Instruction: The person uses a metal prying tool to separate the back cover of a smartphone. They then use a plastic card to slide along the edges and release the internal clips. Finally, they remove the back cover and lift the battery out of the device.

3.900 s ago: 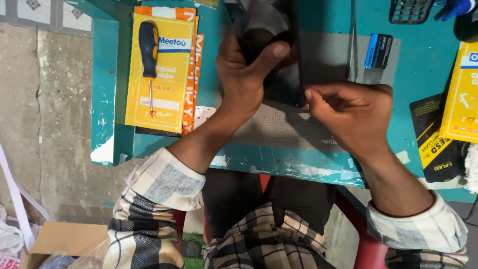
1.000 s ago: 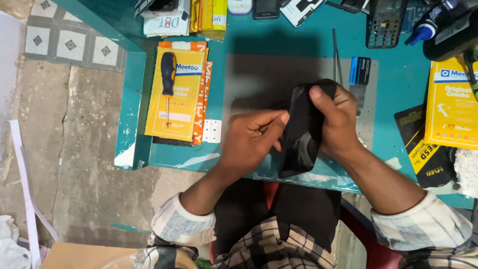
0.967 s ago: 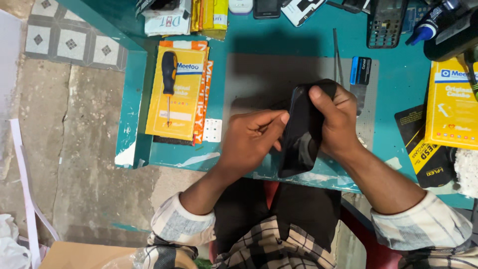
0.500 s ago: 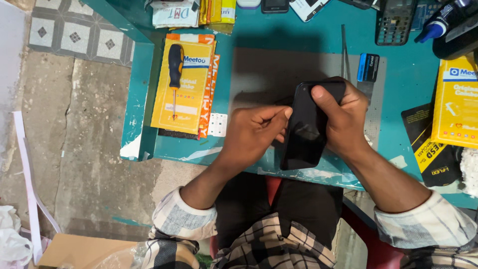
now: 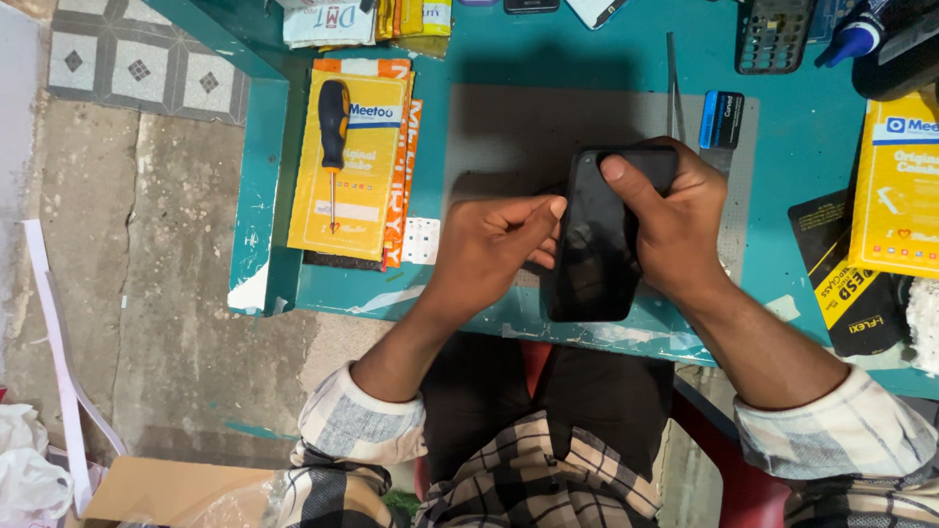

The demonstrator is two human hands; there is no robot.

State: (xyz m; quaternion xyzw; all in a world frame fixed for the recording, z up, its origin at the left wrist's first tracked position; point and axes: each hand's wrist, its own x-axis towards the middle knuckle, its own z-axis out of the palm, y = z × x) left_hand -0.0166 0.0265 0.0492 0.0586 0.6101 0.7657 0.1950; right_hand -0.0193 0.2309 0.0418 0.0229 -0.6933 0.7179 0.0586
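Head view is showing me a teal worktop point(image 5: 548, 54) from above, and I am taking the black phone point(image 5: 597, 244) at its near edge as my landmark. Far to the left of the phone, a cardboard box point(image 5: 166, 489) is sitting on the concrete floor point(image 5: 166, 244). Still left of the phone, a yellow package point(image 5: 364, 171) is lying flat on the worktop, and a screwdriver point(image 5: 334, 122) with a black and orange handle is resting on top of it. Just left of the phone, my left hand point(image 5: 489, 244) is curling half closed, its thumb and fingertips pressing against the phone's left edge. The phone itself is standing slightly tilted above the near part of a grey mat point(image 5: 509, 137), its dark face turned up toward the camera. My right hand point(image 5: 675, 220) is gripping the phone from the right, fingers wrapped behind it and the thumb lying across its upper face. Beyond the phone, a thin metal tool point(image 5: 673, 83) is lying along the mat's right side, with a small blue and black card point(image 5: 721, 119) just beside it. Farther up and right of the phone, a dark calculator point(image 5: 773, 34) is sitting near the far edge. Right of the phone, a black pouch point(image 5: 851, 284) and a yellow box point(image 5: 895, 186) are lying on the worktop.
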